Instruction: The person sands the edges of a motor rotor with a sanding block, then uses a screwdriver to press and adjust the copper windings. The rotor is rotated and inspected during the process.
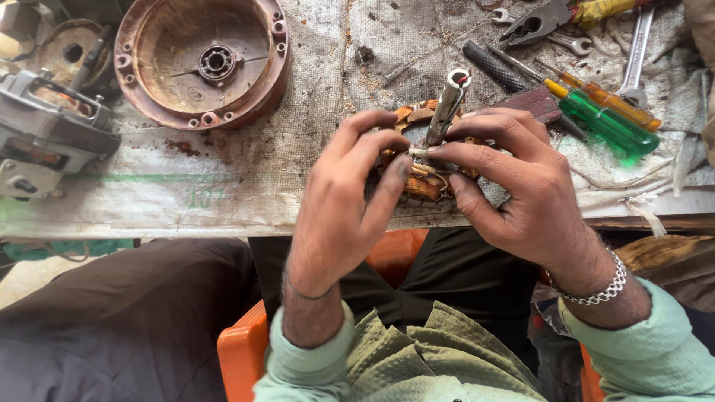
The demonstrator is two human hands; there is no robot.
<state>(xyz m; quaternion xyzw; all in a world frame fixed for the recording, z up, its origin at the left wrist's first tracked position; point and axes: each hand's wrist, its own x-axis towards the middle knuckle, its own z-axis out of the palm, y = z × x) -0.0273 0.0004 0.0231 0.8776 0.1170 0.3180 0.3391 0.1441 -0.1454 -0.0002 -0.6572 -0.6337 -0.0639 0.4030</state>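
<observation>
Both my hands close around a motor winding with copper coils (421, 184) and a metal shaft (447, 106) sticking up, at the near edge of the workbench. My left hand (350, 201) grips the winding's left side, fingers curled over the coils. From the right, my right hand (514, 186) pinches a thin pale sleeved wire (419, 152) between thumb and forefinger next to the shaft. A chain bracelet sits on my right wrist.
A round rusty motor end cover with a bearing (202, 61) lies at the back left, a grey motor housing (45, 130) at far left. Pliers (547, 18), spanners (634, 56), green and orange screwdrivers (607, 119) lie at the back right on worn sacking (246, 171).
</observation>
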